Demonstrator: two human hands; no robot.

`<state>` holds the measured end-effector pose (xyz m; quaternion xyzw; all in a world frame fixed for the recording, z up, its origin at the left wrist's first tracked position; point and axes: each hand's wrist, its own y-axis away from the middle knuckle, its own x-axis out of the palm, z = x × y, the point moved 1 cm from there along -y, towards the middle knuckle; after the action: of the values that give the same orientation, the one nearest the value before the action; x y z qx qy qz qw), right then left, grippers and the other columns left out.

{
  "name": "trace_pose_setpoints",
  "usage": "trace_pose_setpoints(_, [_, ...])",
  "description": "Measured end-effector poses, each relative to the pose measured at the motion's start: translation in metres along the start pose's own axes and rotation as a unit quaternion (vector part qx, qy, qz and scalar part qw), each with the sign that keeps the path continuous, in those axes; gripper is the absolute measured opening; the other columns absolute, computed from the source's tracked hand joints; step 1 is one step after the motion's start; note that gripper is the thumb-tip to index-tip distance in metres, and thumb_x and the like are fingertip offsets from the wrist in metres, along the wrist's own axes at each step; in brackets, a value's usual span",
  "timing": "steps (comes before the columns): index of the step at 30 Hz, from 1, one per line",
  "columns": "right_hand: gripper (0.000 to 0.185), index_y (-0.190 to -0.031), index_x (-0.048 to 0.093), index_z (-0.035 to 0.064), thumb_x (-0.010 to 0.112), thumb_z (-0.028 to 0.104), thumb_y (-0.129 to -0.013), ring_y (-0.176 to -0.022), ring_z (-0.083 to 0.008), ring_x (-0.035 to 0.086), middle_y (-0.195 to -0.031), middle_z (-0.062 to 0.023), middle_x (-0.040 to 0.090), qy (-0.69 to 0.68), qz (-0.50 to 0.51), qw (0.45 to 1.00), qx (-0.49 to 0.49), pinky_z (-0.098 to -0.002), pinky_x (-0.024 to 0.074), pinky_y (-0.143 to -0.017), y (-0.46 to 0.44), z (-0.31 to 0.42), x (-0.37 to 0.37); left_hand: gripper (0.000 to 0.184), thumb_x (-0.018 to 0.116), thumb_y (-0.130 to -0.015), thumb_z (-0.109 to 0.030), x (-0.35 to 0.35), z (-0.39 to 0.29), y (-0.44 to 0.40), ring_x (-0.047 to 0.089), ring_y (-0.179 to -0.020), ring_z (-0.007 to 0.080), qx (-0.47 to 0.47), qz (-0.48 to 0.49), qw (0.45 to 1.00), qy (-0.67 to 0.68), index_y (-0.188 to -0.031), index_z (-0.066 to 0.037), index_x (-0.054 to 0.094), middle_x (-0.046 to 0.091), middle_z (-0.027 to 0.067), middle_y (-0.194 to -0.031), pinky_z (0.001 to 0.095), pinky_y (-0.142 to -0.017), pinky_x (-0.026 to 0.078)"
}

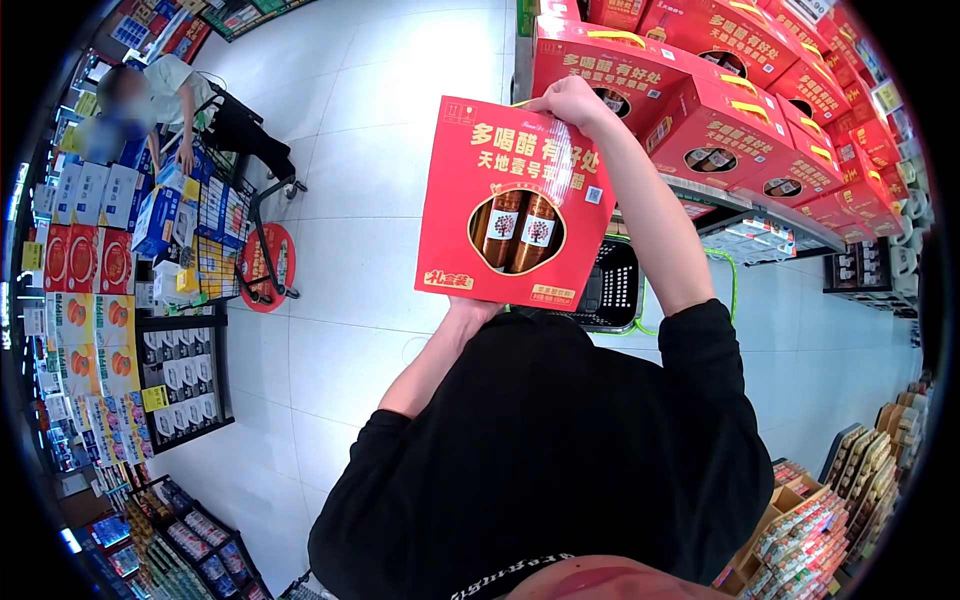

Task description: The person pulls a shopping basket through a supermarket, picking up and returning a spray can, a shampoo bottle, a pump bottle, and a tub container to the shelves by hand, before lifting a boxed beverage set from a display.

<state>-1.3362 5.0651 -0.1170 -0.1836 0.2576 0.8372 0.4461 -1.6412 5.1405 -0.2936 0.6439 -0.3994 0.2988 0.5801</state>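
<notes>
A red gift box point(450, 190) with yellow lettering and an oval window showing two brown bottles is held up in front of my chest. At its top edge my right hand point(572, 100) is closed on the box's yellow handle, partly seen. My left hand point(474, 308) is under the bottom edge; the box hides its fingers. Several matching red boxes point(715, 130) stand in rows on the display at the right, just beyond my right hand.
Behind the held box is a black basket point(612, 290) with a green-framed cart point(722, 262). At the left, a person point(180, 100) reaches over shelves of packaged goods point(95, 260) beside a trolley point(258, 230). Wooden racks of packets point(800, 535) stand at the lower right.
</notes>
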Motion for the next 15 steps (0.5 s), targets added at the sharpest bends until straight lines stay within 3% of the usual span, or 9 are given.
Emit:
trace_pose_setpoints(5, [0.03, -0.091, 0.073, -0.0026, 0.08, 0.026, -0.085, -0.084, -0.0196, 0.073, -0.097, -0.0134, 0.074, -0.002, -0.035, 0.999, -0.007, -0.0316, 0.0571, -0.08, 0.014, 0.008, 0.0, 0.064, 0.04, -0.101, -0.056, 0.011, -0.006, 0.006, 0.048, -0.133, 0.0358, 0.014, 0.033, 0.999, -0.026, -0.149, -0.013, 0.038, 0.044, 0.0143, -0.151, 0.0567, -0.106, 0.045])
trace_pose_setpoints(6, [0.028, -0.083, 0.071, -0.0009, 0.081, 0.026, -0.084, -0.082, -0.0185, 0.073, -0.096, -0.0126, 0.074, 0.009, -0.026, 0.999, -0.019, -0.031, 0.0565, -0.079, 0.013, 0.012, -0.001, 0.064, 0.04, -0.102, -0.056, 0.016, -0.008, 0.007, 0.048, -0.133, 0.0359, 0.019, 0.044, 0.998, -0.031, -0.149, -0.013, 0.038, 0.044, 0.0144, -0.151, 0.0567, -0.106, 0.045])
trace_pose_setpoints(7, [0.024, -0.079, 0.069, -0.0008, 0.078, 0.021, -0.086, -0.071, -0.014, 0.069, -0.082, -0.0122, 0.073, 0.01, -0.019, 0.999, -0.044, -0.0299, 0.0558, -0.071, 0.013, 0.013, -0.003, 0.064, 0.04, -0.102, -0.056, 0.02, -0.008, 0.009, 0.048, -0.133, 0.0359, 0.023, 0.053, 0.998, -0.037, -0.149, -0.013, 0.038, 0.044, 0.0144, -0.151, 0.0567, -0.106, 0.045])
trace_pose_setpoints(12, [0.028, -0.068, 0.061, 0.0021, 0.078, 0.017, -0.085, -0.066, -0.0115, 0.064, -0.073, -0.0075, 0.069, -0.045, -0.025, 0.996, -0.07, -0.0277, 0.0518, -0.064, 0.027, 0.022, -0.002, 0.064, 0.04, -0.102, -0.055, 0.027, -0.009, 0.013, 0.048, -0.133, 0.036, 0.062, 0.071, 0.995, -0.036, -0.149, -0.013, 0.038, 0.044, 0.0145, -0.15, 0.0568, -0.106, 0.045])
trace_pose_setpoints(15, [0.026, -0.069, 0.062, 0.0013, 0.078, 0.016, -0.083, -0.064, -0.0099, 0.06, -0.07, -0.0053, 0.066, -0.015, -0.045, 0.989, -0.14, -0.0275, 0.0492, -0.061, 0.037, 0.027, 0.001, 0.064, 0.04, -0.102, -0.055, 0.023, -0.01, 0.013, 0.048, -0.133, 0.0361, 0.095, 0.076, 0.992, -0.019, -0.149, -0.013, 0.038, 0.044, 0.0146, -0.15, 0.0568, -0.106, 0.045])
